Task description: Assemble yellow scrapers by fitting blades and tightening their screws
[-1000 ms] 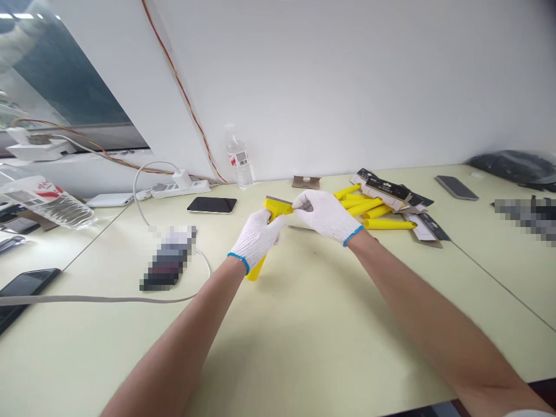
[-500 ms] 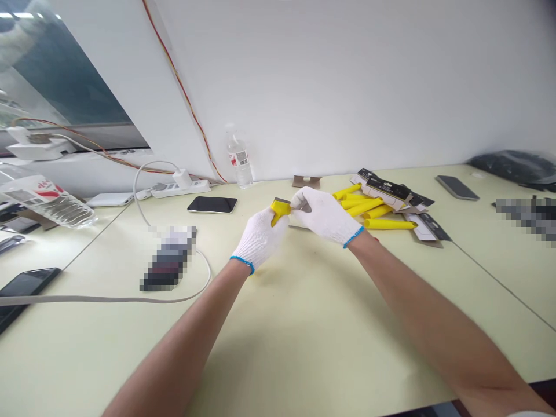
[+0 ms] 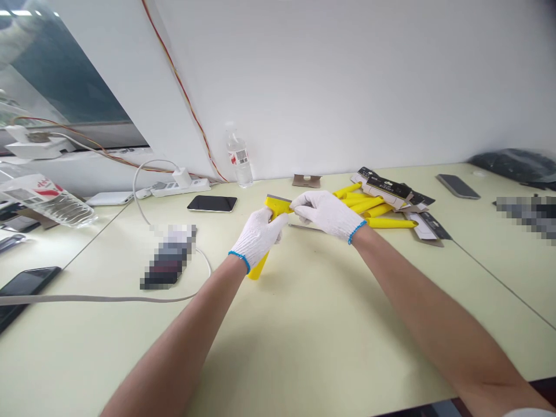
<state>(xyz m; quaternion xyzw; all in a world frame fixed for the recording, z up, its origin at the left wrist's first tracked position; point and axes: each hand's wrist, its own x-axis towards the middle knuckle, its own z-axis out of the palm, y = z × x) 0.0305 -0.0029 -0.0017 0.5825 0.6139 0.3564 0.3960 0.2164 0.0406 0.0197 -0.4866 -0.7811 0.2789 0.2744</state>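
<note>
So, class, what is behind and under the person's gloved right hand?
Behind the right hand, yellow handles stick out; under it, the left part of a thin metal strip shows. The hand covers the strip's right end; anything else beneath cannot be seen.

A big white wall (image 3: 347, 87) is at twelve o'clock. At ten o'clock, a window (image 3: 82, 75) shows bright white light (image 3: 24, 13). A pale green table (image 3: 330, 347) spreads wide at six o'clock.

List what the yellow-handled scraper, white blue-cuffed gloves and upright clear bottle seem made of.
Yellow scraper: probably smooth plastic, evenly coloured; its grey edge looks metallic. White gloves: matte knitted fabric, visibly ribbed, fibre unclear. Clear bottle: likely glossy plastic, transparent with highlights.
</note>
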